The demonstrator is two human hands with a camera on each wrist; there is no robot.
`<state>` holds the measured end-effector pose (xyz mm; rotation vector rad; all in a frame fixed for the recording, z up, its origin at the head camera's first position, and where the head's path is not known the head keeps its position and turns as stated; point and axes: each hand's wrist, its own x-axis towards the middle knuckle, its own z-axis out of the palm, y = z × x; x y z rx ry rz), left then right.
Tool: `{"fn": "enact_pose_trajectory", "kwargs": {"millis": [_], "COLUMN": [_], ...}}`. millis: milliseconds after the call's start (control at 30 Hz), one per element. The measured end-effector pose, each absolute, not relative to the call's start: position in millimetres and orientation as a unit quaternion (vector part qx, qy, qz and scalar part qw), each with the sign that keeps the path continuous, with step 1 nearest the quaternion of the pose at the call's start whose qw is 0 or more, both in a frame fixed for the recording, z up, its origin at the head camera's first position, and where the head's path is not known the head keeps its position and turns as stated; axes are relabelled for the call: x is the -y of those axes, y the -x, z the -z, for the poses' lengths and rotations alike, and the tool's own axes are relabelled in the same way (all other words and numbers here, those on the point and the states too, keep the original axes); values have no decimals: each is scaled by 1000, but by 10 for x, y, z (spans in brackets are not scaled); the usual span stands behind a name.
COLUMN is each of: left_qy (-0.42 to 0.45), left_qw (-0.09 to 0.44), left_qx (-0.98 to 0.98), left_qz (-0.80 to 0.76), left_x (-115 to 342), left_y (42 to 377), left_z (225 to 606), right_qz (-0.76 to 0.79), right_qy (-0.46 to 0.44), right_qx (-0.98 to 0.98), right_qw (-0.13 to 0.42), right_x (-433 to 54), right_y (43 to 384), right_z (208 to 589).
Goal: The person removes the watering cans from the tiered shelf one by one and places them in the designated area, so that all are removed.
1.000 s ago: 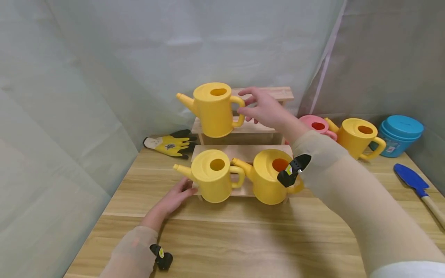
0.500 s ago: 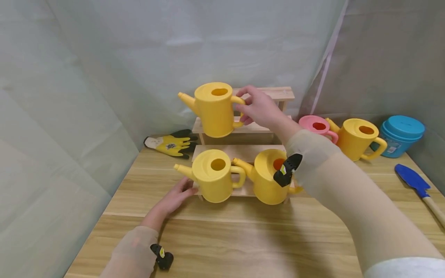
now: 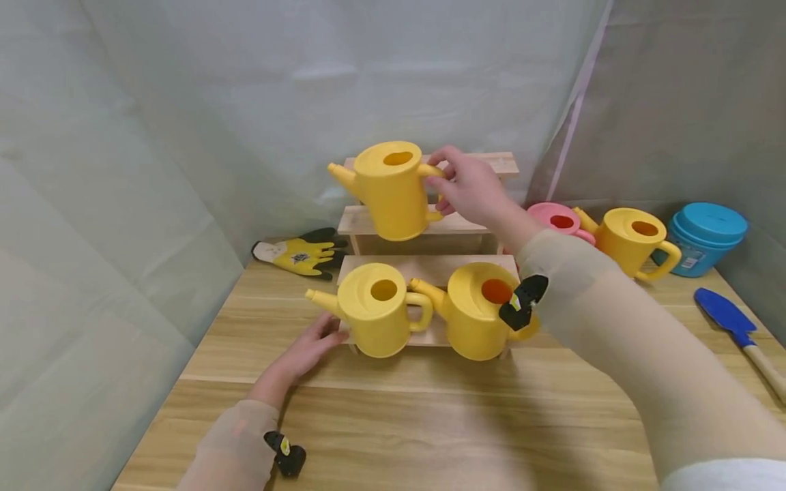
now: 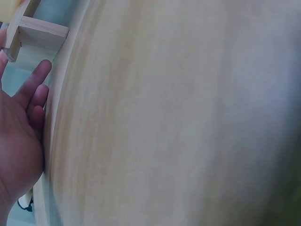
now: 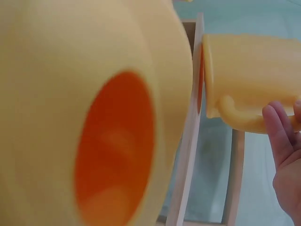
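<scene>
My right hand (image 3: 469, 187) holds a yellow watering can (image 3: 393, 201) by its handle, at an upper board of a wooden tiered stand (image 3: 439, 267). The can leans slightly, its spout facing left. In the right wrist view, the fingers (image 5: 281, 134) lie around the handle, and the can's base meets or nearly meets a board; whether it bears weight there I cannot tell. My left hand (image 3: 312, 348) touches the stand's lower left end, its fingers (image 4: 35, 82) fairly straight. Two more yellow watering cans, left (image 3: 374, 320) and right (image 3: 475, 327), stand on the bottom tier.
Right of the stand are a pink watering can (image 3: 549, 213), another yellow watering can (image 3: 629, 242) and a blue lidded tub (image 3: 706, 239). A blue trowel (image 3: 727, 314) lies at the right edge. Yellow-and-black gloves (image 3: 301, 256) lie left of the stand on the wooden table (image 3: 393, 429).
My right hand's fingers have closed on the upper watering can's handle. The can has shifted a little to the right and tilted slightly. My left hand has stayed in place.
</scene>
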<state>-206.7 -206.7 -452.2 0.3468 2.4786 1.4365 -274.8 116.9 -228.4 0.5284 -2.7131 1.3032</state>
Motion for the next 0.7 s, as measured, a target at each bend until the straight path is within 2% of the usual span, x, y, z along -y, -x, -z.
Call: {"fn": "enact_pose_trajectory", "kwargs": {"millis": [433, 700], "left_qy": [-117, -119], "left_qw": [132, 142], "left_qx": [-854, -852], "left_qz": [-489, -490], "left_x": [2064, 1961], "left_y": [2069, 1964], "left_z": [4525, 4255], "right_qz": [-434, -403], "right_qy": [-172, -125], "right_qx": [881, 900], "right_qw": [82, 109], "right_x": [-1429, -1791], "right_y": [2569, 2401], "right_z": [2172, 2136]}}
